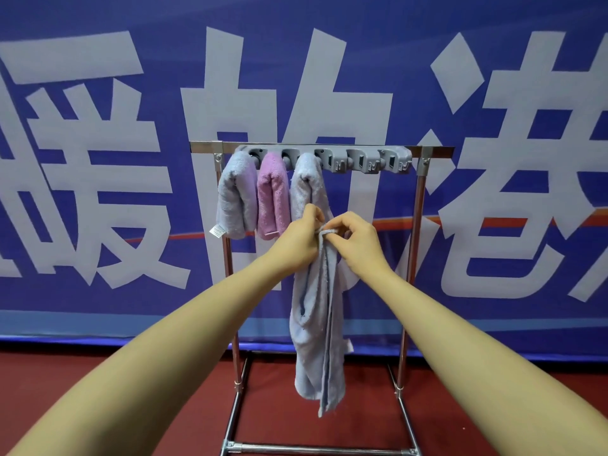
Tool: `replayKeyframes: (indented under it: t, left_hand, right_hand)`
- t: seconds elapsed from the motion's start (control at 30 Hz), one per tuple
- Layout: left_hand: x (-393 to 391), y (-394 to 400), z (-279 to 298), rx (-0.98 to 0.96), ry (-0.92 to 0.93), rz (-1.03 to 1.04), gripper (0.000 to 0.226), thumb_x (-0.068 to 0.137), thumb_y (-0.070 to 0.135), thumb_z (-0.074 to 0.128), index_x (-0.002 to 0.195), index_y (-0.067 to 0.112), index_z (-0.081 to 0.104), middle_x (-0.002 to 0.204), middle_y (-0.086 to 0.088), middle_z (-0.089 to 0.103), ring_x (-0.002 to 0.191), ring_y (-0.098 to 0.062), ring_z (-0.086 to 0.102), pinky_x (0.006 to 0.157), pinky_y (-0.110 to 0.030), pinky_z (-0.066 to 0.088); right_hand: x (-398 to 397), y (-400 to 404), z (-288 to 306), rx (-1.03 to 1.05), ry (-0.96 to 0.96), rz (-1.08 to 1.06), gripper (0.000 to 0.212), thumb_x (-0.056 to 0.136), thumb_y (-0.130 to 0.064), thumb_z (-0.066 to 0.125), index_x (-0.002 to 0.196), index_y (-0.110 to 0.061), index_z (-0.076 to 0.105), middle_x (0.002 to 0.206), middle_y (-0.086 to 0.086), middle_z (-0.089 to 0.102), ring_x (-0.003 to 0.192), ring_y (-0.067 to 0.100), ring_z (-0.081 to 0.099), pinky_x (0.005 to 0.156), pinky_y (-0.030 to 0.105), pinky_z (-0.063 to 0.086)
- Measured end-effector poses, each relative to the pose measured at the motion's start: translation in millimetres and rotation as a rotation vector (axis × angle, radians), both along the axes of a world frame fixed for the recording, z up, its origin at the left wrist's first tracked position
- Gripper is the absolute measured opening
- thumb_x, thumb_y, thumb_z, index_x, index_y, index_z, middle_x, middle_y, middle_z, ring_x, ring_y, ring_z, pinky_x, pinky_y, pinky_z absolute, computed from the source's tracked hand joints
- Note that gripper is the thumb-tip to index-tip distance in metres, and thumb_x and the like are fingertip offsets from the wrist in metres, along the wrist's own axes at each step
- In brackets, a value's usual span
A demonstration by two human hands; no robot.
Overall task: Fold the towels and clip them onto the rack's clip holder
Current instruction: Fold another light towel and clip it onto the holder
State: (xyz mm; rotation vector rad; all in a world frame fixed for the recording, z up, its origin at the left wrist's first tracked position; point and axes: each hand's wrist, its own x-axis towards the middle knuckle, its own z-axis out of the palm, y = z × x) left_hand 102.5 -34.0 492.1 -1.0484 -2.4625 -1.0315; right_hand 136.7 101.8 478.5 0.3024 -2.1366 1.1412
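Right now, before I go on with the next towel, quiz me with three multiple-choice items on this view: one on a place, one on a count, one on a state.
1. Where does the pink towel hang on the clip holder?
A. Far right end
B. Between two pale blue towels
C. On the floor

2. How many towels are already clipped up?
A. One
B. Three
C. Five

3. What state is the towel in the hands in?
A. Hanging long and loose, gripped at its top edge
B. Rolled tight on the rack base
C. Clipped into the last slot

Answers:
1 B: a pale blue towel hangs to its left and another to its right.
2 B: three folded towels fill the left slots, and the right slots stand empty.
3 A: the left hand and right hand pinch its top while it dangles.
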Motion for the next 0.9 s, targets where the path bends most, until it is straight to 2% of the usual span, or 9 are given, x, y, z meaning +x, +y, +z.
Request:
replayKeyframes:
  t: [0.2, 0.27, 0.37, 0.47, 0.53, 0.63, 0.7, 0.8, 0.9]
  left_hand:
    - [1, -1, -2, -0.048, 0.050, -0.017, 0.023, 0.090, 0.004, 0.045, 0.110, 0.009, 0.035, 0.092, -0.011, 0.064, 0.082, -0.028, 0.059, 0.069, -0.037, 0.045]
    - [0, -1, -3, -0.068, 0.063, -0.010, 0.024, 0.089, 0.002, 0.042, 0.111, 0.009, 0.034, 0.091, -0.013, 0.065, 0.081, -0.030, 0.059, 0.072, -0.041, 0.046]
    - [0, -3, -3, -0.096, 0.059, -0.019, 0.024, 0.087, 0.000, 0.041, 0.109, 0.009, 0.034, 0.089, -0.014, 0.065, 0.078, -0.031, 0.059, 0.069, -0.041, 0.045]
    - [-1, -7, -4, -0.106, 0.043, -0.008, 0.020, 0.088, 0.002, 0.042, 0.098, 0.013, 0.029, 0.089, -0.013, 0.065, 0.077, -0.029, 0.057, 0.063, -0.033, 0.039]
    - [-2, -9, -6, -0.089, 0.035, 0.016, 0.019, 0.089, 0.002, 0.041, 0.094, 0.014, 0.028, 0.083, -0.014, 0.063, 0.072, -0.029, 0.053, 0.060, -0.031, 0.033]
    - [-1, -13, -9, -0.060, 0.076, 0.051, 0.012, 0.089, 0.004, 0.042, 0.093, 0.011, 0.033, 0.075, -0.013, 0.059, 0.067, -0.032, 0.049, 0.058, -0.037, 0.036]
    - [-2, -18, -15, -0.078, 0.197, 0.082, 0.009, 0.086, 0.004, 0.045, 0.094, 0.009, 0.043, 0.075, -0.007, 0.055, 0.068, -0.030, 0.048, 0.060, -0.038, 0.040]
    - [-4, -27, -27, -0.096, 0.328, 0.088, 0.019, 0.082, 0.013, 0.042, 0.095, 0.012, 0.056, 0.088, -0.002, 0.056, 0.077, -0.027, 0.048, 0.069, -0.040, 0.043]
    - [0, -33, -33, -0.106, 0.336, 0.122, 0.041, 0.082, 0.038, 0.031, 0.097, 0.015, 0.061, 0.099, 0.000, 0.056, 0.082, -0.022, 0.046, 0.076, -0.033, 0.038]
  right_hand:
    - [2, 4, -5, -0.069, -0.032, -0.015, 0.008, 0.081, -0.001, 0.067, 0.084, -0.007, 0.063, 0.086, 0.006, 0.059, 0.070, 0.005, 0.052, 0.064, 0.009, 0.042]
    - [2, 4, -4, -0.100, -0.076, -0.001, 0.012, 0.082, -0.003, 0.067, 0.091, -0.008, 0.062, 0.082, 0.005, 0.058, 0.068, 0.007, 0.050, 0.063, 0.011, 0.043]
    - [1, 7, -3, -0.074, -0.177, 0.062, 0.028, 0.085, -0.004, 0.064, 0.112, -0.012, 0.062, 0.077, 0.000, 0.052, 0.065, 0.004, 0.046, 0.064, 0.010, 0.041]
    - [-2, 7, -4, 0.050, -0.162, 0.026, 0.015, 0.084, -0.007, 0.066, 0.098, -0.010, 0.069, 0.086, 0.002, 0.059, 0.076, 0.009, 0.053, 0.070, 0.018, 0.044]
    - [-3, 5, -5, 0.043, -0.133, 0.005, 0.004, 0.081, -0.007, 0.069, 0.083, -0.010, 0.067, 0.080, -0.001, 0.057, 0.071, 0.008, 0.049, 0.065, 0.015, 0.039]
    - [-3, 2, -5, 0.034, -0.093, 0.010, 0.011, 0.080, -0.005, 0.068, 0.076, -0.011, 0.060, 0.077, -0.004, 0.052, 0.067, 0.005, 0.045, 0.061, 0.010, 0.037]
    - [-2, -1, -3, 0.009, -0.078, 0.025, 0.011, 0.082, -0.004, 0.066, 0.077, -0.010, 0.058, 0.075, -0.004, 0.052, 0.064, 0.004, 0.044, 0.060, 0.009, 0.037]
    - [-3, -4, 4, -0.095, -0.045, 0.046, 0.013, 0.083, -0.003, 0.063, 0.075, -0.009, 0.054, 0.068, -0.002, 0.053, 0.062, 0.006, 0.045, 0.058, 0.011, 0.038]
    - [-8, -7, 11, -0.141, -0.002, 0.006, 0.014, 0.084, -0.005, 0.061, 0.075, -0.009, 0.052, 0.067, -0.004, 0.052, 0.063, 0.007, 0.046, 0.060, 0.017, 0.040]
